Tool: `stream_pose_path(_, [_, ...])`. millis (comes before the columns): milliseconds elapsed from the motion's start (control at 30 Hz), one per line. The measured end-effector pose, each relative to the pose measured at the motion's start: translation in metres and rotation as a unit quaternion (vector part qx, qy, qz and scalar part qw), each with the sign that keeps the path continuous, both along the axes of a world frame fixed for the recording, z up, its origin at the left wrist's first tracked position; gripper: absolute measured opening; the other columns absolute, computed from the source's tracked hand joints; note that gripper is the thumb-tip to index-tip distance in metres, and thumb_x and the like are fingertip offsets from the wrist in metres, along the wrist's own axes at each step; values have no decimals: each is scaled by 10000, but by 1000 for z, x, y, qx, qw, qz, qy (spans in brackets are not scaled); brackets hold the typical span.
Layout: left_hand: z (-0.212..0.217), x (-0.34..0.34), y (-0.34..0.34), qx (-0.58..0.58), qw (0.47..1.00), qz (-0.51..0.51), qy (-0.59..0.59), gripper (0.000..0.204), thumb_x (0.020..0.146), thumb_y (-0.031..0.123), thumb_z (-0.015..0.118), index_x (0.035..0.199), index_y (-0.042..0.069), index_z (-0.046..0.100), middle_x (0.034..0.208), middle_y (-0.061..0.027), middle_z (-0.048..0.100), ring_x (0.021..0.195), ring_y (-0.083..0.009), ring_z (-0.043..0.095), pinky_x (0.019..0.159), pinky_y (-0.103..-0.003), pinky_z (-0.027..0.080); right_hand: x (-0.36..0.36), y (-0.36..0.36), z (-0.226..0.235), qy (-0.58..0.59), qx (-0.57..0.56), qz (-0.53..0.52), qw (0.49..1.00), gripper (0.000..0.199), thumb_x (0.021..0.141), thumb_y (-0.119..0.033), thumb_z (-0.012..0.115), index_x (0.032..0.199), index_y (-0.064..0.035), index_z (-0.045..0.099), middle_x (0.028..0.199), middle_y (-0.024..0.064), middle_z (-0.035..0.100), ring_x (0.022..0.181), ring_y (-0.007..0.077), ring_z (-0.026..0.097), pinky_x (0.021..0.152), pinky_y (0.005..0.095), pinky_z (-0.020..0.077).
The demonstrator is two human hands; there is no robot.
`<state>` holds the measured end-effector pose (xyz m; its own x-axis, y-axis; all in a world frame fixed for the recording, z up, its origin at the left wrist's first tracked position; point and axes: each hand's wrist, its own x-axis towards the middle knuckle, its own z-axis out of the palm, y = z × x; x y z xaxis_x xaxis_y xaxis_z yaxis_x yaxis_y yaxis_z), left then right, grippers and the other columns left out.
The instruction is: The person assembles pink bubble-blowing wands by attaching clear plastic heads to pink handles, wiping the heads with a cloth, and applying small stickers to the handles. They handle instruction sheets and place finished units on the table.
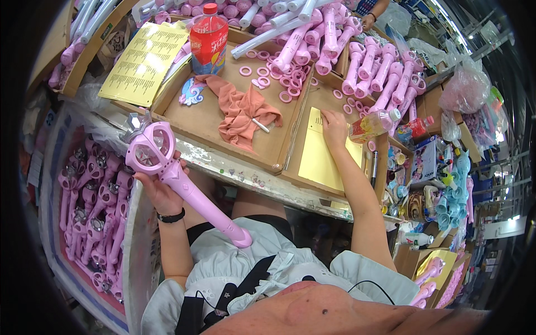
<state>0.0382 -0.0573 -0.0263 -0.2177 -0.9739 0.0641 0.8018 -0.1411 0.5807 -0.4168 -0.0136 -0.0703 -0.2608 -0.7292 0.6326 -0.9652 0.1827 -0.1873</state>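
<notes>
Wand [178,178]: 1 pink toy wand, round head with clear windows and silver gem tip, long handle slanting down to my lap. My left hand [159,192] has its fingers curled tight round the handle just below the head. My right hand [334,127] lies flat, fingers together, on 1 yellow sheet [321,159] in the cardboard tray [223,139]. Beside it: 1 orange cloth [240,111], loose pink rings [279,78], too many to count.
</notes>
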Motion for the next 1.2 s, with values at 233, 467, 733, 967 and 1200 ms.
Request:
stream_pose_path(233, [-1,0,0,-1,1000,-1,9,857,783,701,479,1319,38,397,1120,-189,567,898,-282,610,722,-375,530,3,-1,4,16,-12,15,1000,96,783,-93,645,869,-62,675,868,90,640,852,263,585,760,364,473])
stream_pose_path(467, [-1,-2,1,1,1000,14,-12,862,783,710,468,1314,34,401,1115,-186,572,888,-280,614,715,-374,530,7,1,5,-5,17,-3,1000,172,783,-81,633,955,-77,642,899,100,633,888,259,582,755,364,476])
stream_pose_path(733, [-1,-2,1,5,1000,9,3,869,782,714,465,1306,24,402,1100,-184,572,882,-276,611,715,-372,527,1,-4,2,18,22,-18,999,180,774,-90,574,946,-49,603,952,102,608,941,289,554,866,412,413])
stream_pose_path(967, [2,-2,2,0,1000,9,-14,880,766,680,536,1297,-7,394,1105,-179,544,902,-271,563,730,-356,495,-8,-1,-1,-100,86,-48,990,258,709,-113,587,957,-43,568,1009,142,579,1017,303,505,916,416,366])
stream_pose_path(1200, [3,-4,2,-3,1000,7,-12,871,764,674,546,1296,1,397,1098,-182,547,900,-275,566,726,-362,497,-13,-2,-10,-95,46,-46,993,373,725,-110,573,1086,-23,551,981,162,577,995,323,506,936,418,347])
